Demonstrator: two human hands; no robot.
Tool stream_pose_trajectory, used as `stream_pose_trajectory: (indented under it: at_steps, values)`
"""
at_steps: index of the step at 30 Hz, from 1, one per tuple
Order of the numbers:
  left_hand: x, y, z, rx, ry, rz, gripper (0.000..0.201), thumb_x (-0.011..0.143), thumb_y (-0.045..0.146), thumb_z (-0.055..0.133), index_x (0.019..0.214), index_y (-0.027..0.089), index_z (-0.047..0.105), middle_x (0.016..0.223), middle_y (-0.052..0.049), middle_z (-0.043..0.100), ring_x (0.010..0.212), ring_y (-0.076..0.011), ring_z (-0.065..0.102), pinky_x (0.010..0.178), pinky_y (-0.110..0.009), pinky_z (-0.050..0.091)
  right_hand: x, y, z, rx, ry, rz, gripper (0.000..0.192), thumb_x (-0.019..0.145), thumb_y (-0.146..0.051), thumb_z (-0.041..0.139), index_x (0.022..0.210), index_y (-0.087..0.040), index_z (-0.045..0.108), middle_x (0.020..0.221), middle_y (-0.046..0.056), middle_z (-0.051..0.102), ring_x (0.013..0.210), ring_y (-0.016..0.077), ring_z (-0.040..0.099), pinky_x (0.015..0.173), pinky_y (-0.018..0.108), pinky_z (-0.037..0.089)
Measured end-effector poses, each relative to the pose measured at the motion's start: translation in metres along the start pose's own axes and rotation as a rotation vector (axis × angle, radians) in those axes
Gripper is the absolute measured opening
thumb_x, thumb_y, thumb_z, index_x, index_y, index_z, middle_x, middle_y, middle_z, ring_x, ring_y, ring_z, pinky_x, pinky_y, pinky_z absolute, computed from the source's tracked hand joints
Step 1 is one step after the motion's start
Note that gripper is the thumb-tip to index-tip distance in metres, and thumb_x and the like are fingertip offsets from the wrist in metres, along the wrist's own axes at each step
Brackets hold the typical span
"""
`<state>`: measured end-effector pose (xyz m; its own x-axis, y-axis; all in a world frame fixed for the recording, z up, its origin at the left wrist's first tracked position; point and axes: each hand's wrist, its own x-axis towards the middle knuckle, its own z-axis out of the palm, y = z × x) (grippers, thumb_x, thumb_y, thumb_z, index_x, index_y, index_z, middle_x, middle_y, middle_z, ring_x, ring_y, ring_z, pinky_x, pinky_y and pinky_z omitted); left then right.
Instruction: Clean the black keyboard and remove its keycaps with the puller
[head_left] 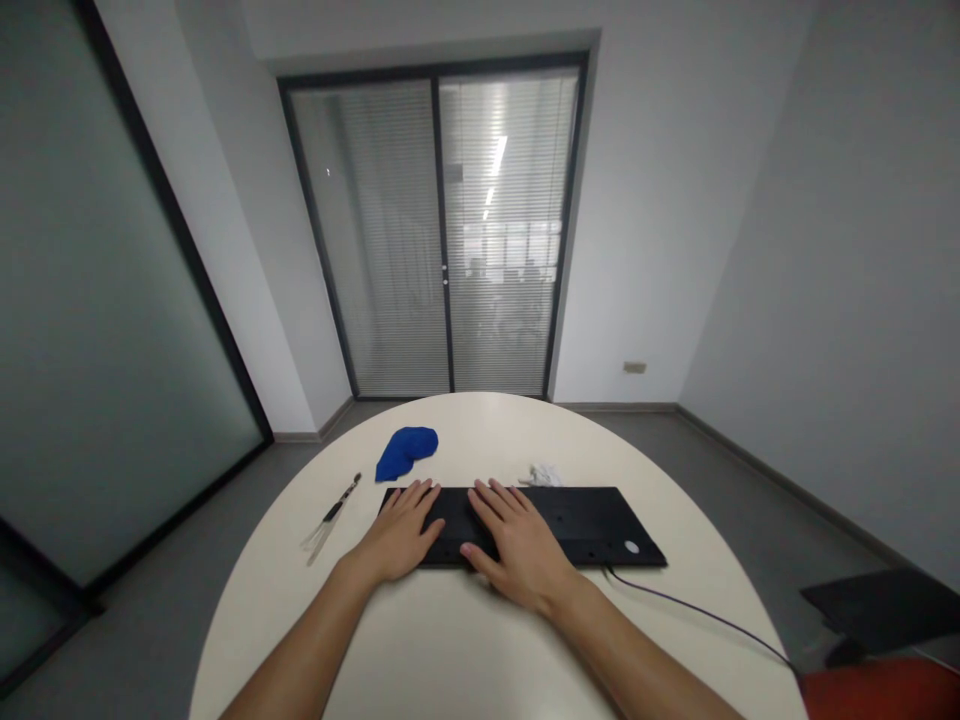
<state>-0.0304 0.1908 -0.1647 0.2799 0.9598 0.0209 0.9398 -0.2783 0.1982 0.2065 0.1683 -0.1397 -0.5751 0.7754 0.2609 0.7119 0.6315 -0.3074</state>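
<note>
Round and cream-white, the tabletop (465, 640) fills the near half of a bare office room with a glass sliding door (439, 235) at the far end. A flat black keyboard-like slab (577, 520), seemingly underside up, lies across the middle, its cable (697, 608) trailing off the right near edge. Both hands rest flat on its left part, fingers spread and gripping nothing: the left hand (401, 530) at the left end, the right hand (517, 545) just beside it.

Risks, as I judge them: pulling or lifting the slab could snag the cable at the rim. A sweep leftward could knock the slim pen-like tool (330, 515), which lies near the left edge. The blue cloth (405, 450) and small white crumpled item (544, 474) sit just beyond the slab's far side, limiting a push away. Open room lies near the body and far right.
</note>
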Motion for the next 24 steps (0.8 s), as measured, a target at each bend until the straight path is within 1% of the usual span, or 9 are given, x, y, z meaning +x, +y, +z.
stream_pose_trajectory:
  at_steps: [2,5,7,10,15,18,20,21,24]
  values:
    - [-0.001,-0.004,-0.002,-0.005,-0.007,-0.007,0.063,0.098,0.052,0.032,0.152,0.019,0.03,0.16,-0.006,0.021,0.148,-0.0248,0.017,0.12,-0.045,0.015,-0.004,0.001,0.0,-0.021,-0.048,0.048,0.075,0.092,-0.065,0.04,0.151,-0.018,0.035,0.158,0.01,0.028,0.146,0.0307,0.023,0.119,0.049,0.016]
    - [-0.001,-0.007,-0.004,-0.012,-0.01,-0.002,0.063,0.098,0.052,0.031,0.152,0.021,0.029,0.16,-0.006,0.02,0.149,-0.0248,0.016,0.12,-0.045,0.014,-0.007,0.004,-0.003,-0.017,-0.126,0.069,0.079,0.091,-0.069,0.034,0.152,-0.019,0.033,0.158,0.01,0.028,0.146,0.0306,0.023,0.118,0.05,0.017]
    - [-0.001,-0.008,-0.004,-0.018,-0.003,0.0,0.063,0.098,0.053,0.031,0.152,0.021,0.029,0.16,-0.005,0.02,0.149,-0.0247,0.015,0.12,-0.044,0.014,-0.007,0.01,-0.008,-0.023,-0.113,0.081,0.078,0.092,-0.07,0.031,0.152,-0.02,0.032,0.159,0.008,0.025,0.147,0.0294,0.02,0.119,0.049,0.016]
    - [-0.002,-0.009,-0.004,-0.028,-0.001,-0.003,0.065,0.098,0.056,0.03,0.153,0.022,0.028,0.161,-0.005,0.019,0.149,-0.0247,0.014,0.12,-0.044,0.014,-0.009,0.023,-0.017,-0.051,-0.067,0.141,0.081,0.092,-0.071,0.028,0.153,-0.019,0.028,0.161,0.008,0.02,0.149,0.0283,0.013,0.12,0.047,0.012]
    - [-0.002,-0.012,-0.004,-0.032,-0.007,-0.008,0.067,0.097,0.058,0.03,0.153,0.021,0.028,0.161,-0.006,0.017,0.149,-0.0246,0.013,0.12,-0.044,0.013,-0.013,0.042,-0.02,-0.03,-0.212,0.174,0.084,0.091,-0.075,0.021,0.153,-0.019,0.028,0.16,0.008,0.02,0.149,0.0279,0.013,0.12,0.047,0.01]
    - [-0.001,-0.013,-0.004,-0.034,-0.019,-0.014,0.066,0.097,0.057,0.03,0.153,0.021,0.028,0.161,-0.006,0.016,0.149,-0.0239,0.012,0.121,-0.044,0.013,-0.015,0.051,-0.02,-0.036,-0.197,0.194,0.083,0.091,-0.075,0.019,0.154,-0.022,0.025,0.162,0.006,0.015,0.149,0.0274,0.009,0.121,0.046,0.008]
    - [0.0,-0.014,-0.003,-0.035,-0.024,-0.02,0.066,0.097,0.056,0.031,0.153,0.021,0.028,0.161,-0.006,0.016,0.149,-0.0238,0.012,0.121,-0.045,0.013,-0.017,0.058,-0.02,-0.058,-0.189,0.257,0.087,0.088,-0.078,0.021,0.155,-0.023,0.02,0.162,0.005,0.008,0.149,0.0295,0.003,0.12,0.048,0.006]
    - [0.001,-0.014,-0.002,-0.032,-0.024,-0.024,0.066,0.097,0.056,0.031,0.153,0.021,0.028,0.161,-0.006,0.016,0.149,-0.024,0.013,0.121,-0.045,0.012,-0.018,0.061,-0.021,-0.067,-0.208,0.298,0.09,0.086,-0.08,0.022,0.156,-0.023,0.017,0.163,0.006,0.005,0.149,0.0307,0.0,0.12,0.051,0.004]
    - [0.003,-0.017,0.002,-0.019,-0.011,-0.027,0.065,0.097,0.056,0.031,0.152,0.021,0.03,0.16,-0.006,0.017,0.149,-0.0245,0.012,0.121,-0.045,0.011,-0.02,0.069,-0.023,-0.064,-0.317,0.377,0.097,0.083,-0.084,0.022,0.156,-0.022,0.012,0.162,0.007,0.002,0.149,0.0319,-0.004,0.118,0.055,0.002]
